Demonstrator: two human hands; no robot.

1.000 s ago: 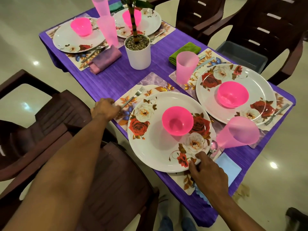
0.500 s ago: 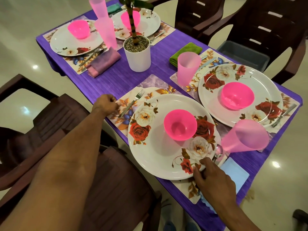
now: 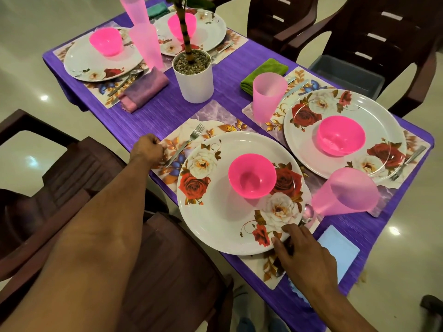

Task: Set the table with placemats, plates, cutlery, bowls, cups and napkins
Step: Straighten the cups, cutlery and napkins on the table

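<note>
The nearest setting has a floral plate (image 3: 215, 224) with a pink bowl (image 3: 251, 176) in it, on a floral placemat (image 3: 215, 111). A fork (image 3: 185, 144) lies left of the plate. On the right are a spoon (image 3: 308, 212), a pink cup (image 3: 345, 192) and a light blue napkin (image 3: 338, 248). My left hand (image 3: 147, 149) is curled at the placemat's left edge, beside the fork handle, and pinches it. My right hand (image 3: 299, 250) holds the plate's near right rim between thumb and index finger and covers the spoon's handle.
Three more settings with plates, pink bowls, cups and napkins stand on the purple tablecloth (image 3: 167, 111). A white plant pot (image 3: 194, 77) is in the middle. Dark brown chairs (image 3: 167, 271) stand close below my arms. A grey bin (image 3: 345, 73) sits on a far chair.
The view has shifted slightly. Both hands keep their places at the placemat's edge and the plate's rim.
</note>
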